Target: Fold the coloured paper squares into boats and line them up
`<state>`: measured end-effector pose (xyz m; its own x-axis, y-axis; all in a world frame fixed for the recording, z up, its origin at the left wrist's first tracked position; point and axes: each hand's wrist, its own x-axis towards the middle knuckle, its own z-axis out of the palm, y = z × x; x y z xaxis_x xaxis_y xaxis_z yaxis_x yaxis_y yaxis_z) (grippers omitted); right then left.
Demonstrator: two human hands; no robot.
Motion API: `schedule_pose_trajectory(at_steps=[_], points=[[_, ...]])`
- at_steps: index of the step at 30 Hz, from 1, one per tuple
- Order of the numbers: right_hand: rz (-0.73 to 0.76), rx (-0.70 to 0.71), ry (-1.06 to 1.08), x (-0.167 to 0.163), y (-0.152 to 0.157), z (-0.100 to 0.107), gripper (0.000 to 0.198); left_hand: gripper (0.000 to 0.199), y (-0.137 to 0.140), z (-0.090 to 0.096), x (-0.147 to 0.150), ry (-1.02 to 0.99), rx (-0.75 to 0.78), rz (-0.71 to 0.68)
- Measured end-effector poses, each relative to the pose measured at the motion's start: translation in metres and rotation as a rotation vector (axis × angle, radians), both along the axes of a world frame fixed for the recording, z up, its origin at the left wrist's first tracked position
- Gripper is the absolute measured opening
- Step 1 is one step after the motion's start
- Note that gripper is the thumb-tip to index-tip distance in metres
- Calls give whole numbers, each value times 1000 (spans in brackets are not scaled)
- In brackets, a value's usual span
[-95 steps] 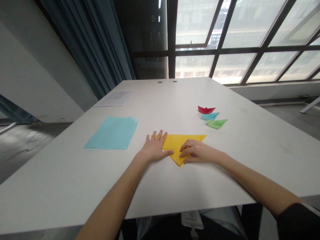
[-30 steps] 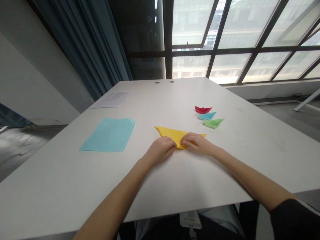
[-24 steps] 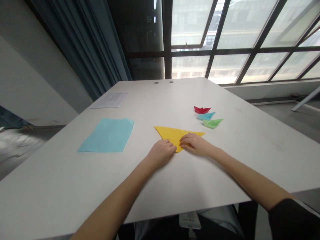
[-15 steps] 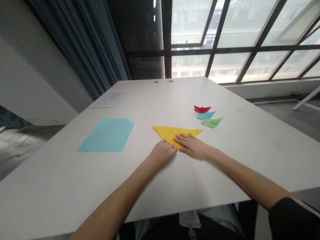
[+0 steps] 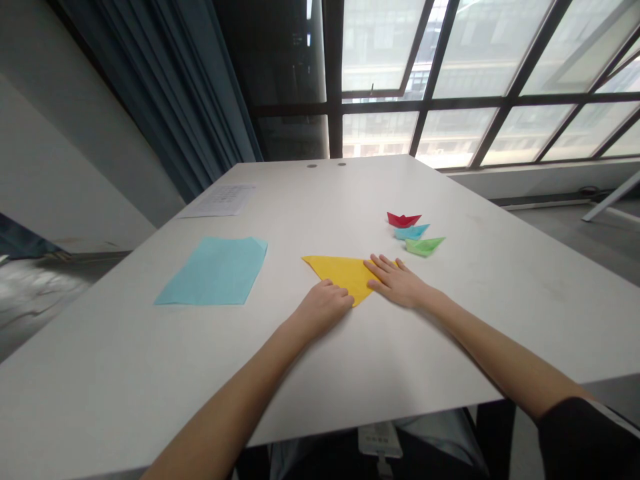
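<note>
So, R fingers (image 5: 383,267) splayed on yel. ppr (image 5: 340,267).

Black short right sleeve (image 5: 583,437) with thin pale line, whitish badge (image 5: 379,441).

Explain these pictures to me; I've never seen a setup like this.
There is no machine here: one person works with two bare hands, seen by a camera worn on the head, looking forward and down.

On the white table, the left hand curls at the near corner of a yellow, folded, triangular paper; whether it pinches or just presses is hidden. The right hand lies flat over the paper's right corner, fingers spread.

Beyond that hand stand red, light-blue and light-green folded-paper boats. To the left lie square turquoise paper and, farther back, a white printed sheet.
</note>
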<state>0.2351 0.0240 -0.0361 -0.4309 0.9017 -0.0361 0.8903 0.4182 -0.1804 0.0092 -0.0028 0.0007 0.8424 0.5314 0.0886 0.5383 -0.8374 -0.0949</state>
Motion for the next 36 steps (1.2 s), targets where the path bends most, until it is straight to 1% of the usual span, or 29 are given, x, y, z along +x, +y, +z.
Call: schedule_pose_trajectory(at_steps=[2, 4, 7, 8, 10, 11, 13, 15, 17, 22, 24, 27, 31, 34, 36], points=[[-4, 13, -7, -2, -2, 0, 67, 15, -1, 2, -2, -59, -52, 4], [2, 9, -16, -3, -3, 0, 67, 14, 0, 2, -3, -145, -136, 9], [26, -10, -24, -1, -2, 0, 67, 25, 5, -3, -6, -319, -261, 58], [34, -13, -24, -1, -2, 0, 67, 29, 7, -6, -6, -376, -269, 103], [44, -19, -20, 0, -1, 0, 66, 32, 12, -12, -8, -432, -216, 215], [46, -23, -19, 1, -1, 0, 67, 35, 15, -15, -8, -413, -184, 259], [47, -28, -17, 1, -2, 0, 67, 45, 18, -21, -10, -308, -160, 345], [47, -30, -14, 1, -2, 1, 68, 55, 19, -26, -12, -194, -185, 432], [49, -30, -8, 1, -2, 1, 67, 63, 20, -28, -15, -126, -210, 507], [50, -30, -4, 1, -2, 0, 67, 95, 24, -30, -24, -76, -225, 693], [51, -28, 1, 2, -1, -1, 67, 101, 26, -31, -26, -70, -230, 745], [59, -22, 10, 3, -1, -3, 67, 104, 27, -32, -28, -61, -224, 789], [92, -1, 20, 7, 0, -3, 72, 106, 26, -33, -28, -55, -212, 784], [145, 27, 43, 9, -1, 3, 81, 107, 26, -32, -29, -53, -203, 762], [174, 78, 75, 9, -2, 10, 83, 106, 27, -31, -32, -51, -194, 743]])
